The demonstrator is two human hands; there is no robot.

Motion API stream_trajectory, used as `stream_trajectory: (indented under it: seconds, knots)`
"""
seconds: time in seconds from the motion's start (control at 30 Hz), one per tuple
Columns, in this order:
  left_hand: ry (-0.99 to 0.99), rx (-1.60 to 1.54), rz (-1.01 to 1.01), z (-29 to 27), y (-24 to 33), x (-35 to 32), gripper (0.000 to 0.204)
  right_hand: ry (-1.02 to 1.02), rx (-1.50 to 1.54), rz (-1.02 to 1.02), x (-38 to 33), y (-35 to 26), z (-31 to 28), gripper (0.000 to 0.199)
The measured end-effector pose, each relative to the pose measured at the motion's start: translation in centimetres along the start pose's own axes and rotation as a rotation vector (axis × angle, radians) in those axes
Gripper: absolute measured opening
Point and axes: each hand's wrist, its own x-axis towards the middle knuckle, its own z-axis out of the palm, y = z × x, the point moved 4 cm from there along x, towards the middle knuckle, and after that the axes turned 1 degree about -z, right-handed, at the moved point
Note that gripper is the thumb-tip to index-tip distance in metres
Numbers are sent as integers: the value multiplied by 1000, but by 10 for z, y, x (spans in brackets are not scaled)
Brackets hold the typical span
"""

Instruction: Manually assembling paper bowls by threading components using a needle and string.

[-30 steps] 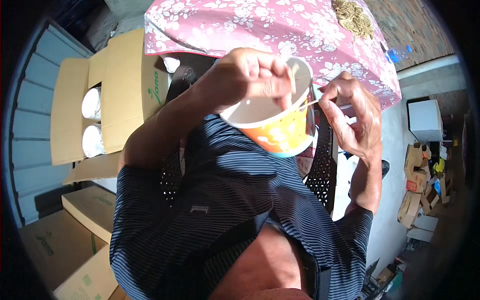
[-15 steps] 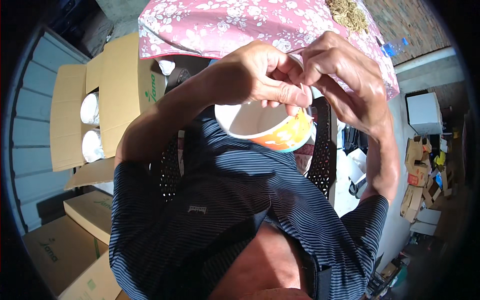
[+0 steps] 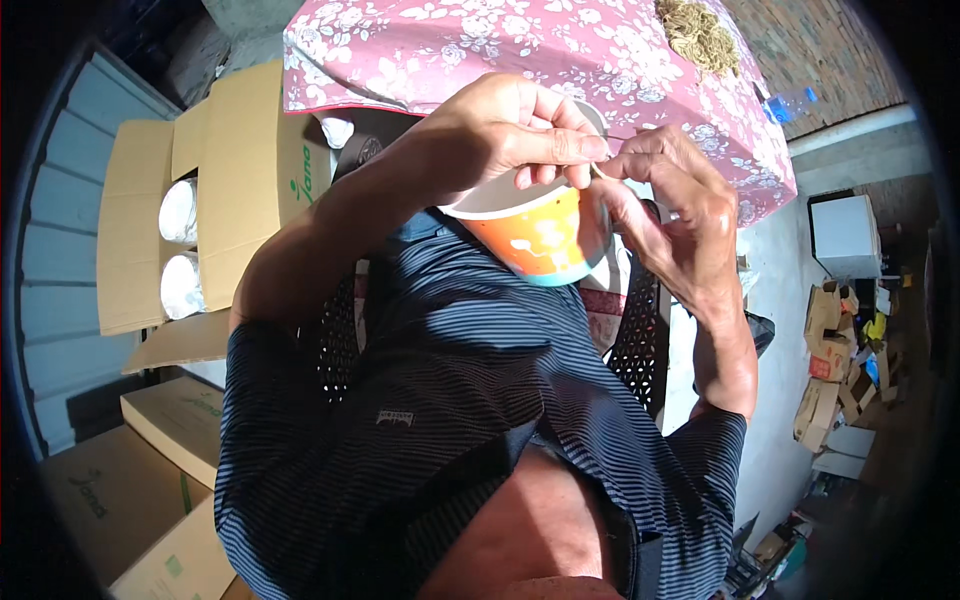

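Note:
A paper tub (image 3: 540, 240), orange outside with a teal base and white inside, leans on its side above my lap, its mouth toward the upper left. At its rim my left hand (image 3: 535, 135) is closed, thumb and index finger pinched together. Close to its right, my right hand (image 3: 685, 205) is closed as well, thumb and fingertips meeting near the left fingertips. A thin cord seems to run between the two pinches; most of it is hidden by the fingers. My left hand covers part of the tub's mouth.
Ahead stands a table with a pink floral cloth (image 3: 420, 50), bearing a bundle of tan cord (image 3: 697, 38). On the left, an open cardboard box (image 3: 240, 150) holds white wrapped rolls (image 3: 180, 212); more boxes (image 3: 180, 425) lie below. A plastic bottle (image 3: 790, 104) and cardboard scraps (image 3: 825, 335) are at right.
My right hand has come down and closer to the left. The tub has turned so more of its orange outer wall and teal base shows. My left hand keeps its pinch at the rim.

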Motion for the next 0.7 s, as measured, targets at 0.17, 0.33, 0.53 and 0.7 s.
stream_trajectory:
  seconds: [0.17, 0.33, 0.53, 0.7]
  knots:
    - [1, -12, -51, 1, -9, -2, 18, 22, 15, 0, -7, 4, 3, 12]
    - [48, -241, 38, 7, -22, -3, 17, -27, 28, 95, -24, 6, 15, 11]
    - [133, 179, 199, 18, -20, -9, 25, -38, 202, 294, -36, 21, 19, 8]
    - [216, 408, 289, 27, -17, -8, 24, -58, 300, 387, -42, 26, 20, 14]
